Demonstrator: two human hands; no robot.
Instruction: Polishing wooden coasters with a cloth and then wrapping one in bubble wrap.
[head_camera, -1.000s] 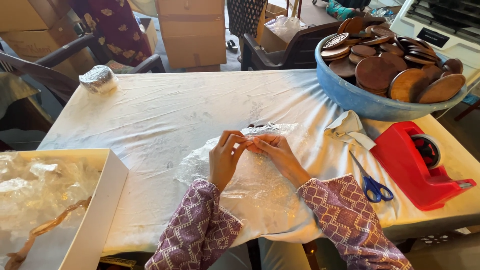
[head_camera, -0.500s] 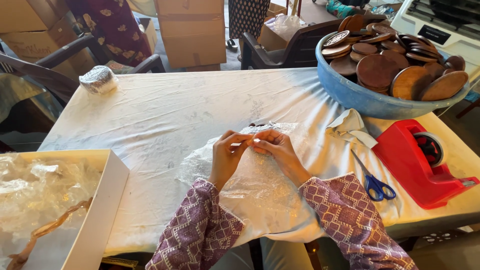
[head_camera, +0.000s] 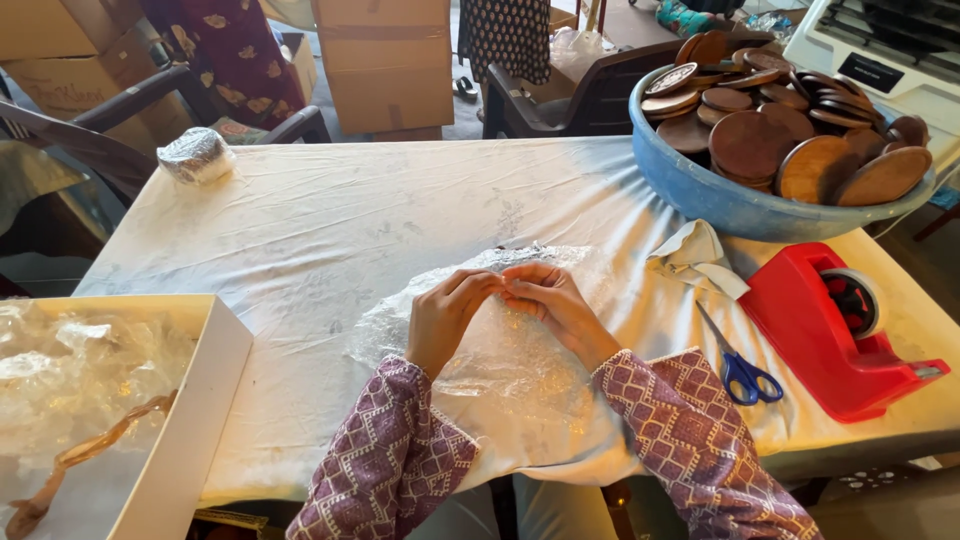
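Both hands meet at the middle of the tabletop (head_camera: 330, 215), fingertips curled together over a sheet of clear bubble wrap (head_camera: 500, 350) that lies spread on the white cloth and hangs over the near edge toward the person. The left hand (head_camera: 440, 315) and the right hand (head_camera: 555, 300) touch at the fingers and pinch the wrap's far edge between them; whether a small thing sits inside the fold is hidden by the fingers.

The tools lie to the right, within reach of the right hand: blue-handled scissors (head_camera: 735, 365) just beside the sleeve, and a red tape dispenser (head_camera: 830, 335) a little farther right. Behind them a blue basin (head_camera: 700, 195) holds a heap of round wooden discs (head_camera: 760, 140). A crumpled white cloth (head_camera: 695, 260) sits between basin and scissors.

At the near left an open white box (head_camera: 190, 420) lined with clear plastic stands ready beside the left arm. A wrapped bundle (head_camera: 197, 156) rests at the far left.
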